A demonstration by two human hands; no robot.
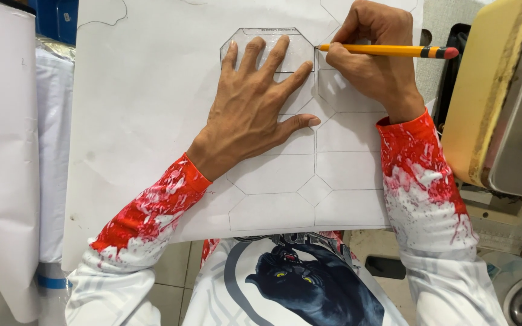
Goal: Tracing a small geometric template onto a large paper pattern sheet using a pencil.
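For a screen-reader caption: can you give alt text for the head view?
A left hand presses a clear octagonal template flat on a white sheet while the right hand traces its edge with a yellow pencil. Outlines already drawn fill the sheet below.

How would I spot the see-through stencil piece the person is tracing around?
Start at the large white sheet covered with pencilled eight-sided outlines. Near its top edge the left hand lies spread flat, and under its fingertips is the clear plastic octagon template, with the yellow pencil in the right hand touching its right corner. Unlike the drawn shapes, it is a glossy, solid piece.
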